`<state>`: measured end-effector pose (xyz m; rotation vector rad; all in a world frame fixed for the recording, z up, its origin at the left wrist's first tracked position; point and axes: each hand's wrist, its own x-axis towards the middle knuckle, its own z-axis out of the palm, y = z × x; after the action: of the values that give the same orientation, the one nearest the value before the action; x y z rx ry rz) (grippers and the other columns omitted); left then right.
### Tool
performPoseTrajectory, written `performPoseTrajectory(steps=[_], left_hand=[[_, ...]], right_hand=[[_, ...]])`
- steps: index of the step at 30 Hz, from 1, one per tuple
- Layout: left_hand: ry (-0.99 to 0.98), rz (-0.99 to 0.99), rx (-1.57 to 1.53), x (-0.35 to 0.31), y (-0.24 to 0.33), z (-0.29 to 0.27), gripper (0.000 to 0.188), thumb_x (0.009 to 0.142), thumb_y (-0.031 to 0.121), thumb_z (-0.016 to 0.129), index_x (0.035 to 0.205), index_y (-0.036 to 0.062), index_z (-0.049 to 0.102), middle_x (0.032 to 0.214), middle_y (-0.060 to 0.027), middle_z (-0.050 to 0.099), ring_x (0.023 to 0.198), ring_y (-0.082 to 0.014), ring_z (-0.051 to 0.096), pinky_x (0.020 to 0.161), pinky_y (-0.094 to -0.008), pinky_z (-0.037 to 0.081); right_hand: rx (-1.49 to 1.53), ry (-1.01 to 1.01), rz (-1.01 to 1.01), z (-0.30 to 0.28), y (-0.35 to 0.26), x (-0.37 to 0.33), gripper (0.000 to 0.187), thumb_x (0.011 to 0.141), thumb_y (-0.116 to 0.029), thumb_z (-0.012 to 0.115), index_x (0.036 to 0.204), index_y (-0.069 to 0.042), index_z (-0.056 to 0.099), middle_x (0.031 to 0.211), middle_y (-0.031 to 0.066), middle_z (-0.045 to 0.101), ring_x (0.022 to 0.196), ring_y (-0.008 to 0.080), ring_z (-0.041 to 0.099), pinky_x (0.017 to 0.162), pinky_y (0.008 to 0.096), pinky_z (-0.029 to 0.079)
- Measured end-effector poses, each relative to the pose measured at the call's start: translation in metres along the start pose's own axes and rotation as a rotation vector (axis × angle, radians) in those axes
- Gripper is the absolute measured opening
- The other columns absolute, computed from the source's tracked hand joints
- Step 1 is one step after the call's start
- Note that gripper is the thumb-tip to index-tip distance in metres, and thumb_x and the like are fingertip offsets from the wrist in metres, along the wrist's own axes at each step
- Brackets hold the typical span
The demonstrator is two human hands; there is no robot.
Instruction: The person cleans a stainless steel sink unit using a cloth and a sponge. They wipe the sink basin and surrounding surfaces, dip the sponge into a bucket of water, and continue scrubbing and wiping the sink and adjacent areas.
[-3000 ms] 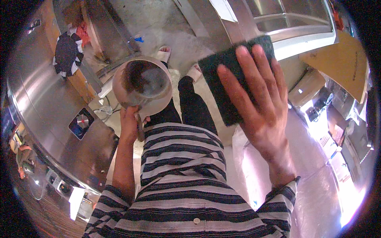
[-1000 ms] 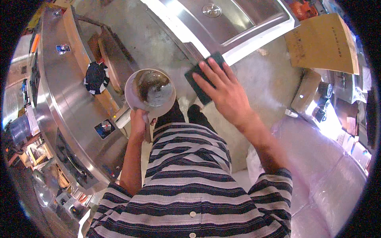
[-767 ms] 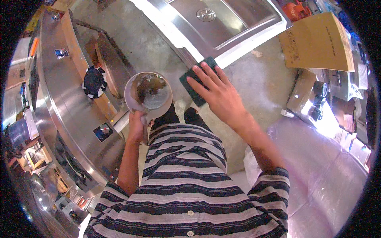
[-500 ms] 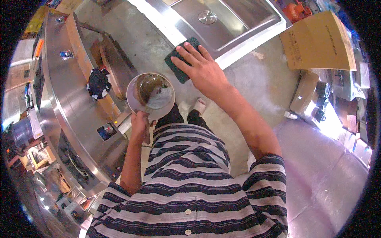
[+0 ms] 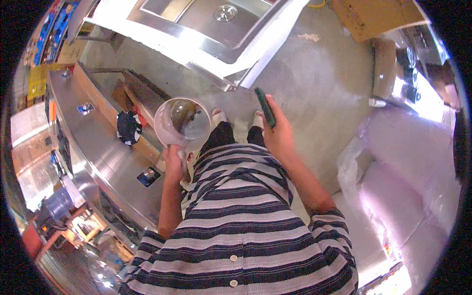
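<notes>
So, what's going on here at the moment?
The left hand grips a pale dipper by its handle, with what looks like liquid inside. The right hand holds a dark green scouring pad, seen edge-on and apart from the dipper. A steel sink lies ahead of both hands, and the pad appears to be clear of it.

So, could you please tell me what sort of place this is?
It looks like a workshop or storeroom, perhaps for kitchen fittings: there is a steel sink, a bare concrete-like floor and a large sheet of brown cardboard.
</notes>
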<state>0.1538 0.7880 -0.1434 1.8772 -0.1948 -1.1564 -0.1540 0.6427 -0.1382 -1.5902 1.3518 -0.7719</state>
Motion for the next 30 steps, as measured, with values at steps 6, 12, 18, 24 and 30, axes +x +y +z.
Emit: performPoseTrajectory(steps=[6,12,18,24,30], left_hand=[[0.019,0.01,0.104,-0.003,0.016,0.005,0.035,0.092,0.025,0.052,0.112,-0.0038,0.054,0.091,-0.017,0.064,0.059,-0.0265,0.064,0.051,-0.0361,0.051],[0.041,0.01,0.176,-0.009,0.016,0.004,0.033,0.094,0.027,0.048,0.109,-0.0027,0.052,0.095,-0.019,0.063,0.063,-0.0279,0.065,0.057,-0.0383,0.054],[-0.017,-0.006,0.241,-0.01,0.013,0.004,0.034,0.094,0.027,0.047,0.108,-0.0039,0.052,0.091,-0.0202,0.063,0.062,-0.0281,0.065,0.058,-0.0394,0.054],[0.024,0.005,0.255,-0.012,0.004,0.009,0.036,0.093,0.028,0.048,0.109,-0.0042,0.053,0.096,-0.0217,0.062,0.061,-0.0281,0.064,0.056,-0.0384,0.052],[0.033,0.101,0.423,0.031,-0.034,-0.042,0.035,0.095,0.029,0.047,0.109,-0.0029,0.056,0.099,-0.0168,0.061,0.071,-0.0274,0.064,0.061,-0.0399,0.054]], right_hand=[[0.624,0.172,0.462,0.076,-0.008,0.025,0.028,0.099,-0.012,0.058,0.124,-0.001,0.06,0.094,0.0163,0.069,0.082,0.0274,0.066,0.079,0.0404,0.051],[0.68,0.18,0.376,0.064,-0.078,0.016,0.032,0.099,-0.015,0.059,0.127,0.001,0.059,0.091,0.02,0.069,0.078,0.0293,0.066,0.076,0.0414,0.051],[0.565,0.227,0.47,0.078,-0.055,0.029,0.025,0.101,-0.015,0.057,0.118,0.001,0.062,0.091,0.0162,0.069,0.085,0.0239,0.065,0.082,0.038,0.05],[0.525,0.123,0.455,0.071,-0.072,0.019,0.036,0.099,-0.015,0.057,0.133,-0.002,0.056,0.085,0.0227,0.068,0.076,0.0321,0.067,0.074,0.0426,0.051],[0.491,0.109,0.419,0.071,-0.066,0.023,0.056,0.094,-0.011,0.06,0.148,-0.006,0.046,0.088,0.031,0.068,0.075,0.0429,0.069,0.072,0.0474,0.054]])
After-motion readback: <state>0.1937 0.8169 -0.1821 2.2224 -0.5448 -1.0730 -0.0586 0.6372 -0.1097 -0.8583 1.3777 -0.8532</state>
